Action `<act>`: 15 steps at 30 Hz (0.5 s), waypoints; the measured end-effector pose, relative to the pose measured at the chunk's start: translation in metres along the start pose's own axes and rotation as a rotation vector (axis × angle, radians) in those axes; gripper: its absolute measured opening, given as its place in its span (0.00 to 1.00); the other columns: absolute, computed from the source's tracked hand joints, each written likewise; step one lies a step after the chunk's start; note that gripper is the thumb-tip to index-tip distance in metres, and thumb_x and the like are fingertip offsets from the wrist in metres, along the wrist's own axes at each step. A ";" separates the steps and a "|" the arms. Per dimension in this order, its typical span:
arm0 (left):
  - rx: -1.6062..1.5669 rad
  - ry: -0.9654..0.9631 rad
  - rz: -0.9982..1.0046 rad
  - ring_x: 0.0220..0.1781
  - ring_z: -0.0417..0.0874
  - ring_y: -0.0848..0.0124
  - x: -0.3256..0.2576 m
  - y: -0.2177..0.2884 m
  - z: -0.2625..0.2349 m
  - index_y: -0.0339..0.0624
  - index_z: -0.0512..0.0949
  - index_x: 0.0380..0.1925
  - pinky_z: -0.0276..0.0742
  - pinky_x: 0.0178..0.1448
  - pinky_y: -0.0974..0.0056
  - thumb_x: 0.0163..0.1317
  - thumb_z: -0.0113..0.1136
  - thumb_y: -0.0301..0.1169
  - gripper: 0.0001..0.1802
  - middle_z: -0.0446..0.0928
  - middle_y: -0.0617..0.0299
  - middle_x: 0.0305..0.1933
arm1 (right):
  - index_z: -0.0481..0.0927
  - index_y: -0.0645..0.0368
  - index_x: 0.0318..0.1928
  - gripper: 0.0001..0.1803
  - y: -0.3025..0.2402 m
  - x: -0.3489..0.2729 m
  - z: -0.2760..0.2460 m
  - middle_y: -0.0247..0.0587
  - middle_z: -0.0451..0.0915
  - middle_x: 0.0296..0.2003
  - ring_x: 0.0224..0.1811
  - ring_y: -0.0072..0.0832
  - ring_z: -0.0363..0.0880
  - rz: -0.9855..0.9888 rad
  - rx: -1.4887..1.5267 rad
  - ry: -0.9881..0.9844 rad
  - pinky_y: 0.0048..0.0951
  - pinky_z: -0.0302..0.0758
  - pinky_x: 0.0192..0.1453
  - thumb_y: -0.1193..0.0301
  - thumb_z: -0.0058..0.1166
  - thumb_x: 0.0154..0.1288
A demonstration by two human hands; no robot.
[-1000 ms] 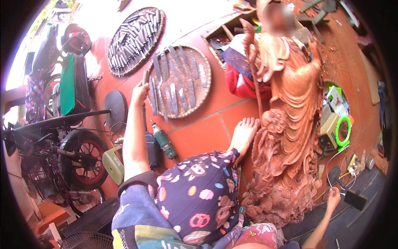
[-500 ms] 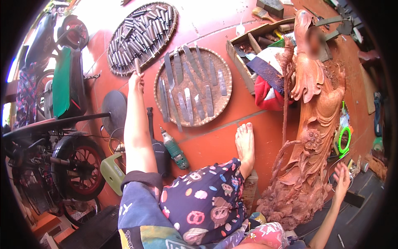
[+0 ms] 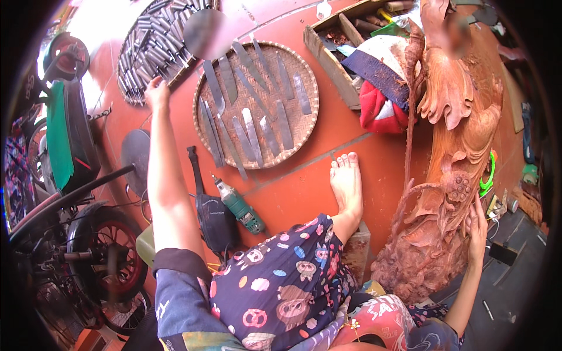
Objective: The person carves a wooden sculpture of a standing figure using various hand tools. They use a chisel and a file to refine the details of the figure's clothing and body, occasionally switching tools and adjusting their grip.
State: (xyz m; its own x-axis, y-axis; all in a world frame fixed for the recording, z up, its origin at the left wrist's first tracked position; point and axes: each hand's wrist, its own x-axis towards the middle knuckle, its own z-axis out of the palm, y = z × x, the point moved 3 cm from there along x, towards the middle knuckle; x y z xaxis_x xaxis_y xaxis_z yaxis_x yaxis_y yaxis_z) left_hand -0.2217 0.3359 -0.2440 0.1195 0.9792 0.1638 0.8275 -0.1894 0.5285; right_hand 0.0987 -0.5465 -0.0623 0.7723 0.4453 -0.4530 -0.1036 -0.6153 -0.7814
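My left hand (image 3: pixel 157 93) is at the near edge of a round woven tray (image 3: pixel 174 83) heaped with dark tube-shaped pieces (image 3: pixel 153 50). Its fingers are curled, and what they hold, if anything, cannot be made out. To its right, a second round woven tray (image 3: pixel 313 108) carries several flat dark metal blades (image 3: pixel 254 96). Over on the right, my right hand (image 3: pixel 477 225) has its fingers stretched out along the side of a tall reddish-brown wood carving (image 3: pixel 456 146) with folds and a seed-pod shape. It grips nothing.
A green power drill (image 3: pixel 241 207) and a black pouch (image 3: pixel 215 222) lie on the tiles near my bare foot (image 3: pixel 346 181). A wooden box (image 3: pixel 319 50) with tools and cloth stands beside the carving. At left is a motorbike wheel (image 3: pixel 111 251); a bright green ring (image 3: pixel 487 178) lies behind the carving.
The view has shifted. A brown cylindrical piece that stuck up from my left hand no longer shows there. My right hand has moved from beside the carving to its side.
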 end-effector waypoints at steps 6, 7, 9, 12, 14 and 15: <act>-0.381 -0.553 -0.108 0.30 0.85 0.76 -0.183 0.057 -0.008 0.34 0.85 0.42 0.80 0.35 0.71 0.67 0.65 0.33 0.12 0.86 0.60 0.33 | 0.54 0.62 0.80 0.41 -0.014 -0.001 0.004 0.50 0.62 0.76 0.77 0.38 0.64 0.062 -0.044 -0.064 0.35 0.63 0.76 0.53 0.51 0.78; -0.162 -0.552 -0.058 0.29 0.86 0.74 -0.203 0.066 -0.014 0.34 0.86 0.39 0.82 0.36 0.70 0.66 0.66 0.34 0.13 0.87 0.58 0.31 | 0.54 0.61 0.80 0.39 -0.017 0.000 0.004 0.50 0.64 0.75 0.76 0.37 0.65 0.071 -0.043 -0.071 0.34 0.64 0.75 0.57 0.51 0.79; -0.071 -0.564 -0.069 0.30 0.89 0.72 -0.232 0.062 -0.022 0.36 0.87 0.40 0.83 0.40 0.66 0.64 0.66 0.38 0.15 0.88 0.58 0.31 | 0.55 0.63 0.79 0.35 -0.019 0.003 0.010 0.50 0.67 0.73 0.73 0.37 0.69 -0.034 -0.090 -0.047 0.35 0.64 0.75 0.66 0.49 0.79; 0.053 -0.527 0.041 0.34 0.91 0.65 -0.251 0.031 -0.014 0.39 0.88 0.41 0.83 0.47 0.60 0.62 0.66 0.42 0.18 0.89 0.54 0.34 | 0.58 0.64 0.78 0.34 -0.013 0.009 0.012 0.52 0.73 0.69 0.69 0.37 0.74 -0.052 -0.068 -0.056 0.36 0.67 0.73 0.70 0.51 0.77; 0.089 -0.468 0.103 0.39 0.90 0.58 -0.275 0.024 -0.009 0.40 0.88 0.42 0.82 0.47 0.56 0.60 0.65 0.41 0.18 0.88 0.47 0.35 | 0.60 0.64 0.77 0.34 -0.023 0.009 0.017 0.53 0.76 0.66 0.66 0.36 0.77 -0.144 -0.158 -0.015 0.36 0.71 0.71 0.69 0.54 0.76; 0.154 -0.501 0.062 0.39 0.90 0.58 -0.283 0.028 -0.010 0.41 0.88 0.44 0.83 0.46 0.55 0.58 0.65 0.39 0.18 0.87 0.46 0.35 | 0.61 0.65 0.76 0.35 -0.033 0.009 0.022 0.53 0.76 0.67 0.66 0.35 0.77 -0.124 -0.189 0.005 0.34 0.73 0.69 0.66 0.58 0.75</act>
State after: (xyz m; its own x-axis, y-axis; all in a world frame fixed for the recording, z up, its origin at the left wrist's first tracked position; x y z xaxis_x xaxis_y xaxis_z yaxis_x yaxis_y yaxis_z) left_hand -0.2378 0.0532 -0.2668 0.3876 0.8880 -0.2473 0.8769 -0.2725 0.3960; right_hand 0.0955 -0.5079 -0.0499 0.7747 0.5227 -0.3558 0.1116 -0.6670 -0.7367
